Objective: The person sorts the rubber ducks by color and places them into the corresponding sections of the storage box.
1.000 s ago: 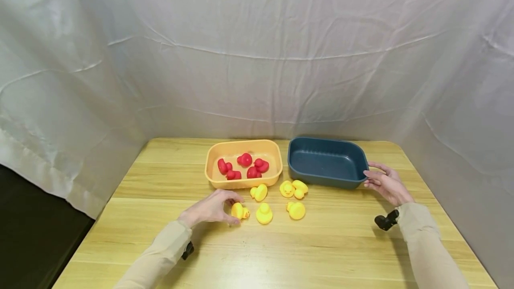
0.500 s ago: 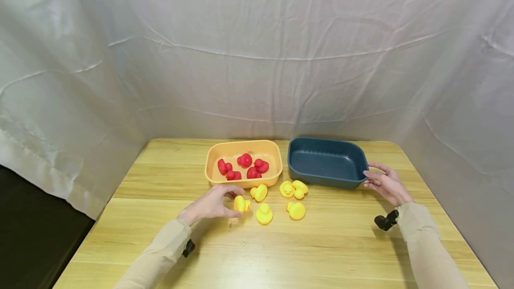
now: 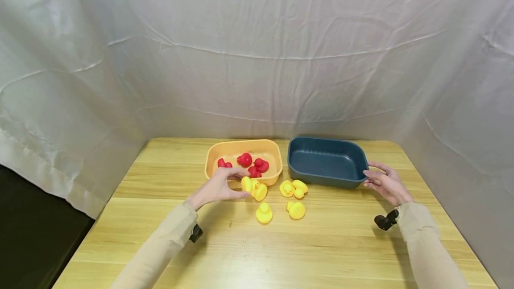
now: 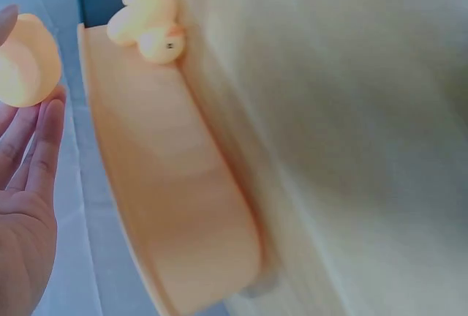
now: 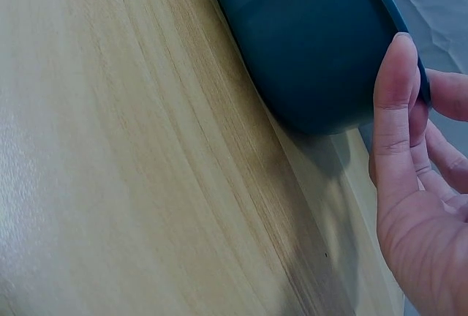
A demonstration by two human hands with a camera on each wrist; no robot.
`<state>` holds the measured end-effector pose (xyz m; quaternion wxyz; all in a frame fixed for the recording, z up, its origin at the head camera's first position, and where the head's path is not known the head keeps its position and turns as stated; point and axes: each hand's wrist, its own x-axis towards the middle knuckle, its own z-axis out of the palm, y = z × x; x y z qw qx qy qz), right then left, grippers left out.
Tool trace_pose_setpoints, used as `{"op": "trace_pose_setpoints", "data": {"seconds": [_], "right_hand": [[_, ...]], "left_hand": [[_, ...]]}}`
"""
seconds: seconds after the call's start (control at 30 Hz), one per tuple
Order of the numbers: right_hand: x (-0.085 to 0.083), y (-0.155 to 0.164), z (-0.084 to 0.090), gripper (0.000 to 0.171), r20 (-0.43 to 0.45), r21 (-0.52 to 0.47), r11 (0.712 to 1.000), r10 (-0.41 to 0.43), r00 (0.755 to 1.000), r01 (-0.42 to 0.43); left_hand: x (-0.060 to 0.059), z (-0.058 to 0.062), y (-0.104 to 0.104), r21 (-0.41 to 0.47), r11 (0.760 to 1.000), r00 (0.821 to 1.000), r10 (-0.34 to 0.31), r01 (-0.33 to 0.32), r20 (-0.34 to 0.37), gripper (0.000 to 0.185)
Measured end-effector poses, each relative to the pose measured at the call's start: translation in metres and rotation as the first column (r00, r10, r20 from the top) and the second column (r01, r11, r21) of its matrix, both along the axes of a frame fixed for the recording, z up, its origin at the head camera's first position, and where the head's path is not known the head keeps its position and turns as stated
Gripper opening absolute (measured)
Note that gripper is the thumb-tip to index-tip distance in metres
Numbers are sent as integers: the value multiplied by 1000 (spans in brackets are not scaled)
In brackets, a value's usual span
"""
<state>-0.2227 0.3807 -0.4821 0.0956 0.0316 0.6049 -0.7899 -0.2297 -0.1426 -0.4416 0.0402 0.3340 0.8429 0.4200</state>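
While pinched only at the left hand [image 3: 218, 187] fingertips, the yellow duck [image 3: 246, 184] could slip.
It could drop into the orange tub [image 3: 271, 147] just beyond; right hand [image 3: 385, 184] rests loosely open against the blue tub [image 3: 327, 144].

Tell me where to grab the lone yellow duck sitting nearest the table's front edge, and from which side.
Pinch the yellow duck across its round body, low under the head, coming from above. It sits upright on the table with its small head on top, so the wider body probably offers the surest hold. It stands apart from the other ducks, leaving room for fingers on both flanks.
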Motion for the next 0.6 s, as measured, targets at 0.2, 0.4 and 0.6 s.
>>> {"op": "trace_pose_setpoints", "data": {"seconds": [0.2, 0.4, 0.6], "right_hand": [[0, 0, 0, 32, -3, -16, 1000, 2, 1000, -2], [0, 0, 0, 31, 0, -19, 1000, 1, 1000, -1], [-1, 0, 0, 30, -5, -12, 1000, -4, 1000, 4]], "left_hand": [[-15, 12, 15, 48, 998, 999, 39, -39, -2, 52], [-29, 21, 30, 112, 990, 993, 72, -83, 99, 57], [-44, 32, 43, 119, 982, 980, 125, -144, 152, 59]]}}
